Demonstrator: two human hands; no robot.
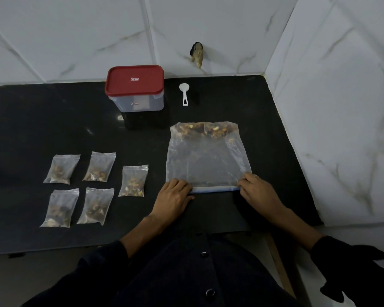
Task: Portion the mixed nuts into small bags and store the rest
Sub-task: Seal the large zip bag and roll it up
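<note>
The big bag point(208, 160) is laid flat on the bench point(53, 120), nuts point(206, 129) at its far end. Its near edge is pinched at each corner by the left hand point(174, 196) and right hand point(258, 191), held apart, forearms angled inward. Five small bags point(95, 187) are laid out to the left.

Large clear bag point(207, 159) flat on bench, remaining nuts point(205, 130) heaped at far end, near edge folded. Five small filled bags point(94, 189) lying left. Red-lidded container point(135, 88) closed, white scoop point(184, 93) beside.
</note>
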